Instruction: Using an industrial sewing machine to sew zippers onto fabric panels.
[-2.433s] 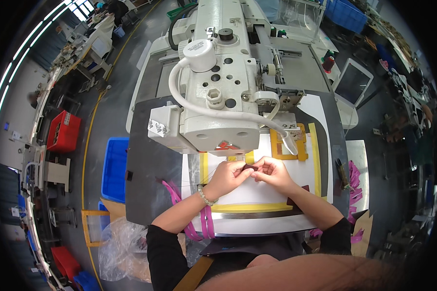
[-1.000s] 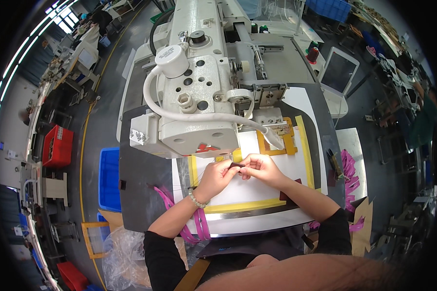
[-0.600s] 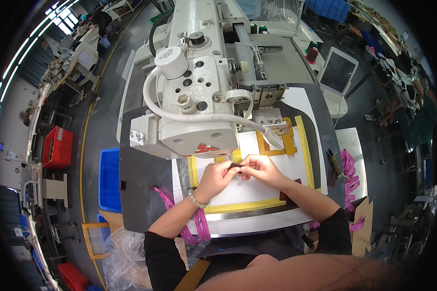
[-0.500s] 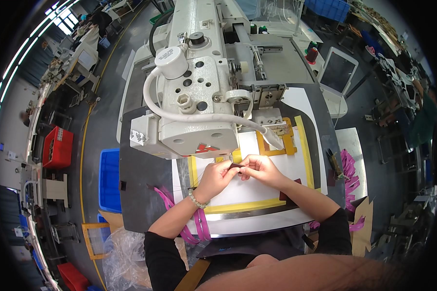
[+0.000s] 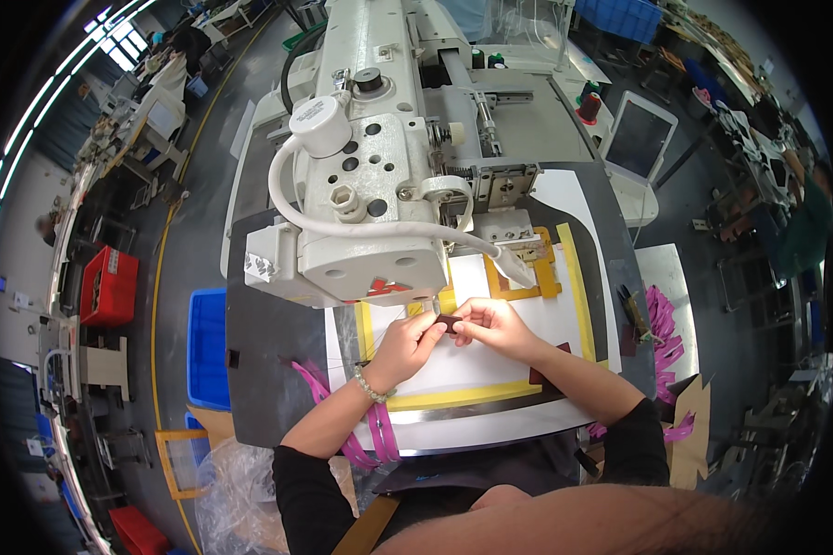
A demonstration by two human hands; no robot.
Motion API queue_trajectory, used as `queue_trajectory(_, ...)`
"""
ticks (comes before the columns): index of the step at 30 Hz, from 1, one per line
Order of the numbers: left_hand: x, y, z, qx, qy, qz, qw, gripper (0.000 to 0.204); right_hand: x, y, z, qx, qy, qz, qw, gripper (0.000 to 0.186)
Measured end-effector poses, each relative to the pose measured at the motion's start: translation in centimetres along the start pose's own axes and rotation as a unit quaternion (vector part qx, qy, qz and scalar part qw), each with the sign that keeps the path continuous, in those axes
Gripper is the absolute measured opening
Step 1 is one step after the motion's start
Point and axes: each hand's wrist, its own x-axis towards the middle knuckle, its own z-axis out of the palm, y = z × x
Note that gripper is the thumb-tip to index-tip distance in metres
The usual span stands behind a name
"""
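Note:
Between my two hands is a small flat dark maroon piece (image 5: 449,322), its material too small to tell. My left hand (image 5: 407,350) pinches its left end between thumb and fingers. My right hand (image 5: 498,331) grips the other end, fingers curled. Both hands are over the white sheet (image 5: 472,365) edged with yellow tape, just in front of the head of a large white sewing machine (image 5: 375,254). Magenta zipper tapes (image 5: 379,433) hang over the table's front edge, beneath my left forearm. Another maroon piece (image 5: 536,376) shows partly beside my right forearm.
A yellow clamp frame (image 5: 548,270) lies right of the machine head. Blue bin (image 5: 208,347) and red crate (image 5: 109,287) stand on the left. More magenta tapes (image 5: 665,342) lie on a side surface at right, near a tablet-like screen (image 5: 639,134) and thread spools (image 5: 590,108).
The maroon piece has turned so more of its flat face shows between my fingers. My hands stay at nearly the same place, and the whole view has shifted slightly.

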Motion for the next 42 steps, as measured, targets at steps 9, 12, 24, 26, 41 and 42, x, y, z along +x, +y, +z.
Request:
queue_trajectory(9,0.68,0.97,-0.23,0.000,0.004,-0.018,1.000,0.013,0.08,0.06,-0.17,0.003,0.001,-0.004,1.000,0.014)
queue_trajectory(12,0.77,0.92,-0.22,0.000,0.007,-0.013,1.000,0.011,0.19,0.05,-0.22,0.008,-0.001,-0.006,1.000,0.015)
queue_trajectory(24,0.44,0.59,-0.04,0.000,0.017,-0.014,1.000,0.015,0.05,0.15,-0.07,0.019,0.013,0.007,1.000,0.012)
queue_trajectory(26,0.43,0.49,-0.02,-0.001,0.017,-0.015,1.000,0.016,0.01,0.12,-0.05,0.020,0.019,0.007,1.000,0.011)
queue_trajectory(41,0.25,0.51,0.08,0.038,-0.005,-0.003,0.999,0.018,-0.13,-0.23,0.26,-0.106,0.019,-0.015,0.994,0.014)
queue_trajectory(42,0.21,0.37,0.12,0.043,-0.006,0.003,0.999,0.018,-0.16,-0.26,0.24,-0.106,0.020,-0.015,0.994,0.014)
